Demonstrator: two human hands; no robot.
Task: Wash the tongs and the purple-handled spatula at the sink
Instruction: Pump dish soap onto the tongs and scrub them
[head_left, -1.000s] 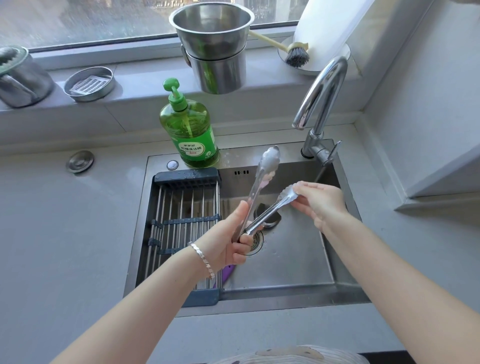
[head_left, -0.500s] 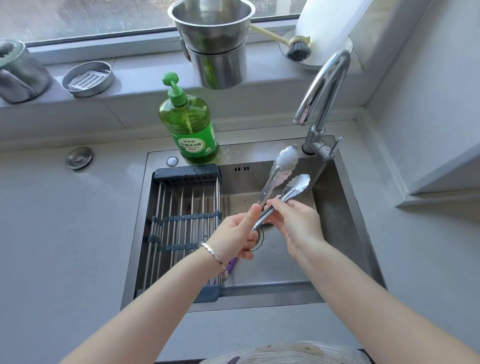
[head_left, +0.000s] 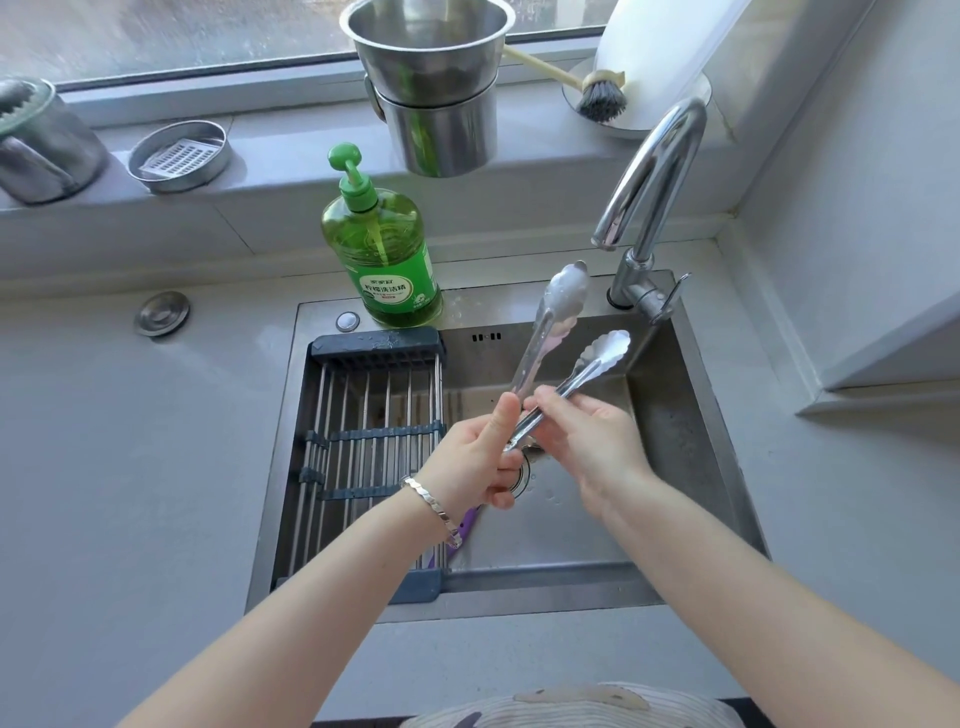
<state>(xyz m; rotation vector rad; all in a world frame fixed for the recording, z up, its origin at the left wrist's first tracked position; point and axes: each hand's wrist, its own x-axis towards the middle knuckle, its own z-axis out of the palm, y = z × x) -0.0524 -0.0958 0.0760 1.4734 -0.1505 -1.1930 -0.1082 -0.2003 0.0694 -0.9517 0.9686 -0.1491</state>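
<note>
Steel tongs (head_left: 545, 338) are held over the sink (head_left: 670, 447), their two scalloped tips spread apart and pointing up toward the tap (head_left: 649, 208). My left hand (head_left: 475, 454) grips the hinge end. My right hand (head_left: 584, 436) pinches the lower arm of the tongs near its middle. A short piece of the purple spatula handle (head_left: 467, 522) shows in the basin beneath my left wrist; the rest of it is hidden. No water runs from the tap.
A dark-framed drain rack (head_left: 363, 447) spans the sink's left half. A green soap bottle (head_left: 382, 249) stands at the back rim. On the sill are stacked steel pots (head_left: 431, 83), a dish brush (head_left: 597, 96) and a round steel dish (head_left: 179, 156).
My right hand slid from the tip of the lower tong arm down to its middle, close to my left hand. The tongs swung right, toward the tap.
</note>
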